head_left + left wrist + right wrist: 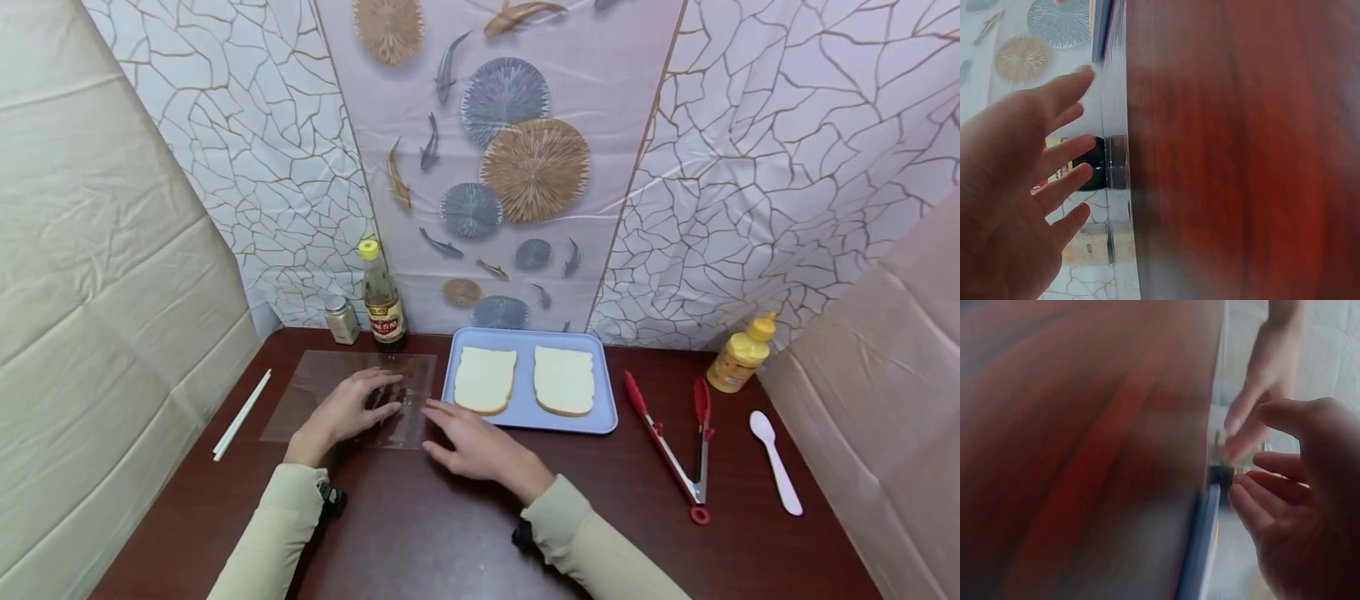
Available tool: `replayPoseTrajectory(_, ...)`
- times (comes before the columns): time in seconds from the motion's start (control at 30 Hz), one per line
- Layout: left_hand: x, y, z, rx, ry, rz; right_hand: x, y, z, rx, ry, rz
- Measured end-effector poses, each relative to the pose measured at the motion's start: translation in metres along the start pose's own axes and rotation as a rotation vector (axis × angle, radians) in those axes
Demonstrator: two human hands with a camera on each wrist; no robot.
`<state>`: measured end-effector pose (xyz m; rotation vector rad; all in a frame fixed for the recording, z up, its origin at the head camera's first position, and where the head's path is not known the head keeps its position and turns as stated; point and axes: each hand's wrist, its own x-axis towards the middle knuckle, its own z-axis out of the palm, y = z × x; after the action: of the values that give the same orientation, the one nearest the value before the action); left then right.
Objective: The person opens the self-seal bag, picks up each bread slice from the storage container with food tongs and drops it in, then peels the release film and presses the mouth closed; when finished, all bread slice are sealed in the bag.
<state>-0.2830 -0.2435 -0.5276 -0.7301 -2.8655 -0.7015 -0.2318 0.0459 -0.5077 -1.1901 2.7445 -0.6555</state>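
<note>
Hovering above a dark reddish-brown counter (420,533), a person's two bare hands face each other, the left hand (348,410) over a clear plastic sheet (296,408) and the right hand (476,442) just beside that sheet's right edge. Neither hand grips anything. The left fingers are apart and gently bent, the thumb standing away from them. The right fingers lie closer together, loosely curved, with the thumb apart; their tips come near the front left corner of a tray, though whether they touch it is hard to tell.

The sheet lies flat on the counter, left of centre. To its right sits the pale blue tray (525,418), holding two bread slices (485,380) side by side with a gap between them.

Behind the sheet stand a dark sauce bottle (385,312) with a yellow cap and, to its left, a small jar (342,321). White chopsticks (242,416) lie at the sheet's left.

Right of the tray, red-tipped metal tongs (658,432) lie spread in a V. Farther right are an upright yellow squeeze bottle (737,364) and, nearer the person, a white spoon (780,472). A cloth backdrop (480,275) printed with fish and round leaf shapes hangs behind.
</note>
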Motion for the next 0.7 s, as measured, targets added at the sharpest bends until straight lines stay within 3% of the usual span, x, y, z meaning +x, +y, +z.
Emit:
replayPoseTrajectory(0.13, 0.003, 0.000, 0.001, -0.018, -0.071, -0.014, 0.017, -0.010, 0.008, -0.022, -0.093, 0.039)
replayPoseTrajectory(0.27, 0.004, 0.000, 0.002, -0.043, -0.092, -0.034, 0.028, -0.013, 0.016, -0.062, -0.134, 0.073)
replayPoseTrajectory(0.43, 0.006, -0.003, 0.005, -0.067, -0.057, -0.056, 0.030, -0.015, 0.020, -0.095, -0.172, 0.107)
replayPoseTrajectory(0.7, 0.006, -0.008, 0.001, -0.044, 0.066, -0.065, 0.030, -0.016, 0.019, -0.070, -0.159, 0.092)
